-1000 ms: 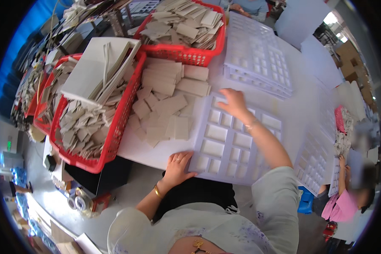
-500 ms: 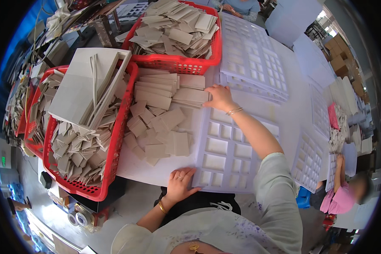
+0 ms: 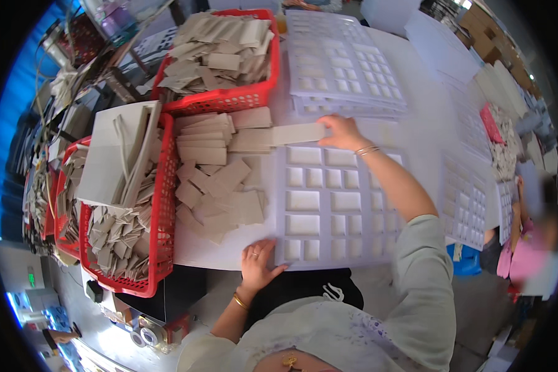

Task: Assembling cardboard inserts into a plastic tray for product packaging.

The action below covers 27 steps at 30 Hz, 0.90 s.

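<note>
At the bench (image 3: 214,254), our right hand (image 3: 341,132) has thumb and fingers clamped on the right end of a pale grey card strip (image 3: 297,133), held just past the far left corner of a white compartment tray (image 3: 325,214). The strip reaches leftward to a low pile of like strips (image 3: 249,140); we cannot tell whether its left end rests on that pile or hangs just above it. Our left hand (image 3: 257,263) lies at the bench's near edge, fingers close together and thumb spread apart toward the tray's near left corner, gripping nothing. The tray lies flat along that near edge, its compartments showing white. To its left we have loose card pieces (image 3: 226,180) scattered about, with a fanned row of strips (image 3: 203,147) behind them. Toward the bench's left edge stands a red basket (image 3: 165,217) of small pieces, topped by a stack of large boards (image 3: 108,155); a second red basket (image 3: 229,99), heaped with cards, sits farther back. Beyond our right hand, more white trays (image 3: 319,43) are stacked toward the far edge.
</note>
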Each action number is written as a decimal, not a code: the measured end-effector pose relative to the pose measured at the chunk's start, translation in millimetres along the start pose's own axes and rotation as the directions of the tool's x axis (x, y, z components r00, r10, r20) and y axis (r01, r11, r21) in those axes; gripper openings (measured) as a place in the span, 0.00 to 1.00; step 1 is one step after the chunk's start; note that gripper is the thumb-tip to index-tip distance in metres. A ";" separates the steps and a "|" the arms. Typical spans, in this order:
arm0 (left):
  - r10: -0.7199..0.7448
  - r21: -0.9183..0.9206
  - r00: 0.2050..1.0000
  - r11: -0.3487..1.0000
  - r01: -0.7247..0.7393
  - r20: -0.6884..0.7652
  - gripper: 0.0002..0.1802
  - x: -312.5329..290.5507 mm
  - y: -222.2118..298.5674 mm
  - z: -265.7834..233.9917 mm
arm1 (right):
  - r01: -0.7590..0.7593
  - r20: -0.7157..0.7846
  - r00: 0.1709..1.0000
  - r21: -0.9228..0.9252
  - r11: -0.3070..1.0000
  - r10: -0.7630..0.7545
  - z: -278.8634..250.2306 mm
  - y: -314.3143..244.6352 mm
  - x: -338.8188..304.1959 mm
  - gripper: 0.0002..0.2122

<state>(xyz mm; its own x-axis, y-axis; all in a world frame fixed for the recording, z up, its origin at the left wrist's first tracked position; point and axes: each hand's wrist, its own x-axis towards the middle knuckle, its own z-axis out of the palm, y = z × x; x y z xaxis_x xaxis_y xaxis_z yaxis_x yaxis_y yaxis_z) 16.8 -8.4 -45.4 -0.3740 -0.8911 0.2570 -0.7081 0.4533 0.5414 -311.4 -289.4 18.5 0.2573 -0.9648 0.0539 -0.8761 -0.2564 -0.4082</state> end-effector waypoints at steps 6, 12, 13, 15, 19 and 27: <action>0.000 0.031 1.000 1.000 0.001 -0.031 0.41 2.8 -0.4 -8.3 | -0.329 0.104 0.927 -0.241 0.913 0.361 -73.0 109.6 -133.8 0.23; -0.007 0.051 0.999 0.999 0.009 -0.032 0.41 1.3 -1.9 -5.3 | -0.407 0.038 0.897 -0.322 0.855 0.441 -80.8 136.8 -178.1 0.21; -0.007 0.058 1.000 0.998 0.009 -0.029 0.41 1.0 -1.4 -4.2 | -0.407 0.039 0.897 -0.314 0.858 0.440 -79.0 137.4 -176.7 0.21; -0.015 0.055 1.000 0.998 0.017 -0.025 0.41 0.7 -0.2 -3.9 | -0.358 -0.018 0.927 -0.340 0.870 0.374 -75.2 136.7 -170.5 0.21; -0.006 0.053 1.000 0.999 0.007 -0.020 0.40 2.2 2.3 -2.9 | -0.249 -0.060 0.968 -0.355 0.901 0.244 -69.0 139.6 -164.7 0.21; -0.007 0.063 1.000 0.998 0.009 -0.022 0.41 3.5 0.9 -3.7 | -0.417 0.095 0.880 -0.315 0.852 0.466 -69.9 131.9 -162.1 0.28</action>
<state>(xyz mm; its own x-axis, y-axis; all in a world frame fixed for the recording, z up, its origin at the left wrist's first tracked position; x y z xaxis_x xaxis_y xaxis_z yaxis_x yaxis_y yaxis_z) 17.1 -11.2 -41.0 -0.3557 -0.8947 0.2702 -0.7479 0.4459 0.4918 -497.2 -170.9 19.6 -0.1431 -0.9629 -0.2288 -0.9826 0.1659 -0.0835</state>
